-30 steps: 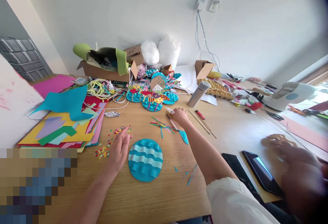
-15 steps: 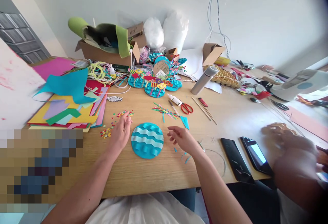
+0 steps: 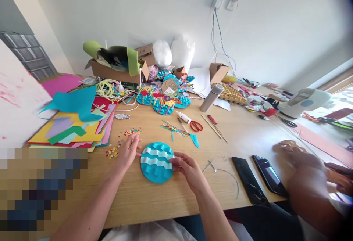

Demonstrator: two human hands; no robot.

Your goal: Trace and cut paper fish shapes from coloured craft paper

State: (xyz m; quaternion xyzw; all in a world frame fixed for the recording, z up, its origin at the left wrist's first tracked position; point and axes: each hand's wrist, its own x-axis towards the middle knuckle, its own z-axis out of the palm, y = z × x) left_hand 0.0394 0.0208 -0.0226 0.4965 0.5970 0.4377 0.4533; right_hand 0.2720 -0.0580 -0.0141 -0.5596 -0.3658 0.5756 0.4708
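A round blue paper disc (image 3: pixel 157 176) lies on the table before me, crossed by wavy strips in blue and pale blue. My right hand (image 3: pixel 189 169) has its thumb and fingertips on the disc's right rim, pinching it. My left hand (image 3: pixel 129 151) stands on edge beside the left rim, fingers outstretched and holding nothing. Whether a left fingertip touches the rim I cannot tell. Small coloured paper dots (image 3: pixel 112 152) are scattered left of that hand. Thin coloured paper strips (image 3: pixel 175 128) and a blue paper scrap (image 3: pixel 194 140) lie beyond the disc.
Behind the disc are red-handled scissors (image 3: pixel 196 126), a white glue bottle (image 3: pixel 183 117), wooden sticks (image 3: pixel 211 127) and a grey flask (image 3: pixel 211 98). Coloured sheets (image 3: pixel 91 136) are stacked left. Two phones (image 3: pixel 269 175) and another person's arm (image 3: pixel 306 171) are at right. Finished-looking blue discs (image 3: pixel 162 109) stand behind.
My right hand has moved left onto the disc's right rim. My left hand stays beside the left rim. The camera view has tilted up; small blue scraps right of the disc no longer show.
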